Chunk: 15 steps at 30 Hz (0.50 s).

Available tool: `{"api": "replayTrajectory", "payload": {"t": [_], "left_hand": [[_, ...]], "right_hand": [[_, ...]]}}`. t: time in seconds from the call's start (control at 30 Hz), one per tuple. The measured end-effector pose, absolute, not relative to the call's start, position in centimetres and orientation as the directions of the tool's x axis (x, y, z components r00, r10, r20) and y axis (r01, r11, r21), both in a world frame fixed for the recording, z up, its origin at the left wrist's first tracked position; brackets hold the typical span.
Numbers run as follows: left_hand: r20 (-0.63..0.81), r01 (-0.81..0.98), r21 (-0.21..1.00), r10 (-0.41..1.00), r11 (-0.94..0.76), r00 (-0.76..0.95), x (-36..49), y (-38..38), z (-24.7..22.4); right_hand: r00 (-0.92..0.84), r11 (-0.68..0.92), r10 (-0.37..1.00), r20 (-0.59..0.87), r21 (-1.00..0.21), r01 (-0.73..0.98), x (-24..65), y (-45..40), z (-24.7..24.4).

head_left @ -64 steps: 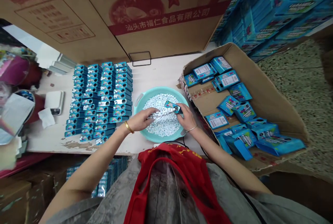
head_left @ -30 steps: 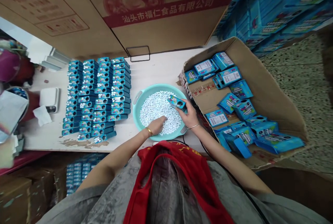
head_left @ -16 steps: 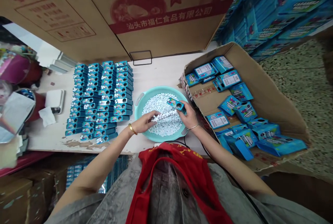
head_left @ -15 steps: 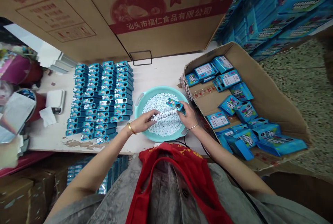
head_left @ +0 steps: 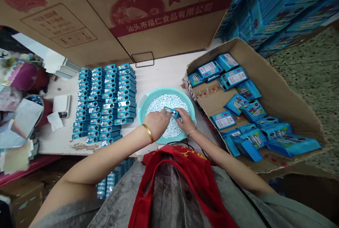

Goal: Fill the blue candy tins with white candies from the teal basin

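My right hand (head_left: 186,121) grips a small blue candy box (head_left: 174,114) with a round hole in its top, held above the bowl. My left hand (head_left: 157,123), with a gold bangle at the wrist, is closed against the left end of that box. Its fingertips are turned away, so what they hold is hidden. Beneath both hands, a turquoise basin (head_left: 141,116) is filled with small white candies (head_left: 169,100). Left of the basin stand several rows of the same blue boxes (head_left: 107,102), many with white candies showing in their holes.
An open cardboard carton (head_left: 287,104) with loose blue boxes (head_left: 254,109) stands at the right. Large printed cartons (head_left: 169,33) wall off the back, with a wire frame (head_left: 143,60) before them. A white scale (head_left: 62,105), papers and tubs crowd the left.
My left hand has come from the left up to the box and turned over, back of the hand up. The row of candies between the hands is out of sight. The box has shifted slightly left.
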<state>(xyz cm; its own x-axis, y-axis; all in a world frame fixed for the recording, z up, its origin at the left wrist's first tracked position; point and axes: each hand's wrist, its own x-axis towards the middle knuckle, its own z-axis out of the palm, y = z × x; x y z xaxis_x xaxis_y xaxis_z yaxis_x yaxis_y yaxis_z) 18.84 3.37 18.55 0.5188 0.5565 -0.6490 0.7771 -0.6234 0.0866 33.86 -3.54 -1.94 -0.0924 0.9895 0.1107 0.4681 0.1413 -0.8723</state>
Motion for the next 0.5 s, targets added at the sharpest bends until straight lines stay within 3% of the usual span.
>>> {"api": "replayTrajectory", "payload": {"t": [0.1, 0.23, 0.33, 0.43, 0.5], "left_hand": [[-0.551, 0.81, 0.159, 0.63, -0.565, 0.548, 16.9, 4.3, 18.0], [-0.338, 0.808, 0.459, 0.769, -0.369, 0.543, 13.2, 5.8, 14.3], [-0.197, 0.694, 0.661, 0.828, -0.284, 0.526, 11.8, 5.3, 10.7], [-0.09, 0.562, 0.751, 0.789, -0.347, 0.608, 11.8, 3.4, 8.3], [-0.105, 0.537, 0.762, 0.75, -0.362, 0.654, 11.8, 2.0, 7.6]], "right_hand": [[-0.035, 0.06, 0.998, 0.05, -0.922, 0.383, 33.7, -3.6, -1.5], [-0.002, -0.008, 1.0, -0.009, -0.957, 0.29, 33.6, -3.6, -0.2], [-0.016, -0.021, 1.0, -0.025, -0.971, 0.238, 33.5, -3.5, 0.5], [-0.099, -0.035, 0.994, -0.055, -0.98, 0.195, 33.1, -3.7, 0.8], [-0.188, -0.029, 0.98, -0.062, -0.985, 0.172, 32.3, -4.1, 1.0]]}}
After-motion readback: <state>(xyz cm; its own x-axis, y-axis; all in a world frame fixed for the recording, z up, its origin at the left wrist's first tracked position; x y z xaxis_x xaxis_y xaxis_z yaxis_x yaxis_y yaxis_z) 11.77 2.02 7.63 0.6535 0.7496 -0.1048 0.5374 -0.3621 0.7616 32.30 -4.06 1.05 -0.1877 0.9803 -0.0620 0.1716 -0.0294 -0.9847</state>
